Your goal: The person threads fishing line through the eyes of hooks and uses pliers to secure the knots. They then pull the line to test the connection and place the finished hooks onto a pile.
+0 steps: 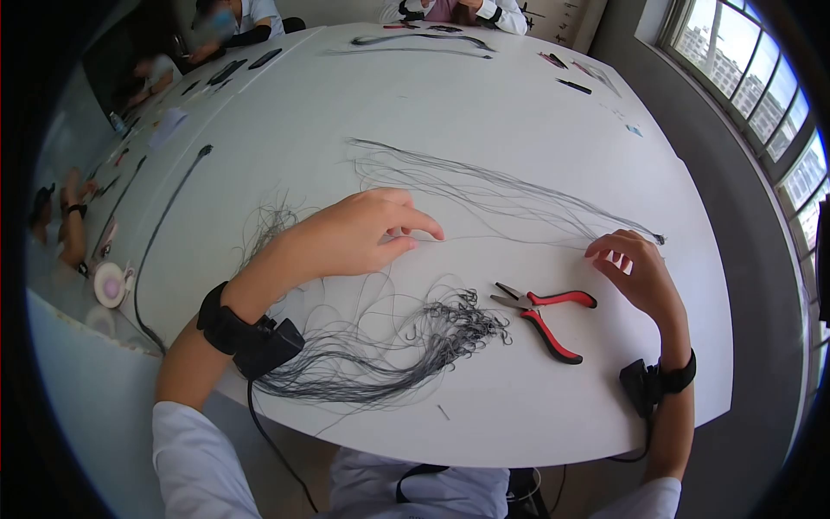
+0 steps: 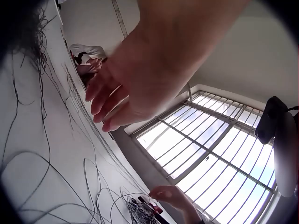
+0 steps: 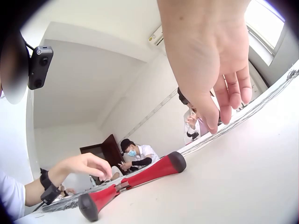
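Note:
My left hand (image 1: 367,229) is held over the table in the middle, its fingers loosely bent and the thumb tip apart from the index fingertip. A thin dark strand (image 1: 510,238) runs from near those fingertips across to my right hand (image 1: 638,270). There, thumb and index finger come together at the strand's end and pinch it. Below the left hand lies a tangled bundle of dark strands (image 1: 372,368), with hooked, curled ends toward the pliers. The red-and-black-handled pliers (image 1: 545,320) lie with spread handles between that bundle and the right hand.
A straighter bundle of long strands (image 1: 519,186) lies beyond my hands, its bound end near the right hand. Loose strands (image 1: 272,225) spread behind the left forearm. A long dark cord (image 1: 173,203) and a round white-and-pink item (image 1: 110,285) lie left. Other people sit around the white table (image 1: 285,130).

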`<state>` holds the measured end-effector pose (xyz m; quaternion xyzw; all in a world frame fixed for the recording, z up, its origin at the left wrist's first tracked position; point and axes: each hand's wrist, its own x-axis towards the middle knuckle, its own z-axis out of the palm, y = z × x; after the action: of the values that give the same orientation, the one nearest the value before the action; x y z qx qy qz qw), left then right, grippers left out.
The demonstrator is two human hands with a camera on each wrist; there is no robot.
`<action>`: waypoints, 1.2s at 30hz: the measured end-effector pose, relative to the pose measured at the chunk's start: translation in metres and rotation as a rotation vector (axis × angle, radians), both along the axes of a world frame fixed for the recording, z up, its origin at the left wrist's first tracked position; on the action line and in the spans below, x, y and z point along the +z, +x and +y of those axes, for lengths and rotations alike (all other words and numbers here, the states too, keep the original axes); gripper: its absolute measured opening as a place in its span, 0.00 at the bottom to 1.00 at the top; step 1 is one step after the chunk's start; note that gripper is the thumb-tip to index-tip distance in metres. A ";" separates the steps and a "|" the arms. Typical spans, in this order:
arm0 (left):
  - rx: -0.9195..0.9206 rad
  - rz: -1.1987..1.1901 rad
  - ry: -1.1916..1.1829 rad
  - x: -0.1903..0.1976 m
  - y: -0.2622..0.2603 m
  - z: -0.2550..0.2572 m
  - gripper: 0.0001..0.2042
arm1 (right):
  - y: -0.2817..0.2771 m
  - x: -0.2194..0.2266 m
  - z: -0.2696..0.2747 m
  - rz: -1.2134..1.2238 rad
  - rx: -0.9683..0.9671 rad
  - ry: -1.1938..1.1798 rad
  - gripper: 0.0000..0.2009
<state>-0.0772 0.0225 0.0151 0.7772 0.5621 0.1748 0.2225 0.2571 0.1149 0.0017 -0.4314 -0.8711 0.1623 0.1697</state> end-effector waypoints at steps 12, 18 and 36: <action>0.309 0.420 0.262 -0.018 -0.038 0.007 0.15 | -0.003 0.002 -0.004 -0.005 -0.002 -0.010 0.05; 0.411 0.424 0.201 -0.015 -0.060 0.002 0.13 | -0.002 0.000 -0.003 -0.008 -0.022 -0.014 0.05; -0.160 0.011 -0.108 0.010 0.048 -0.003 0.08 | -0.021 0.008 -0.021 0.148 0.161 0.032 0.04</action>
<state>-0.0288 0.0196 0.0254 0.8074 0.5080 0.1215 0.2744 0.2366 0.0935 0.0099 -0.3441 -0.8905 0.1929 0.2269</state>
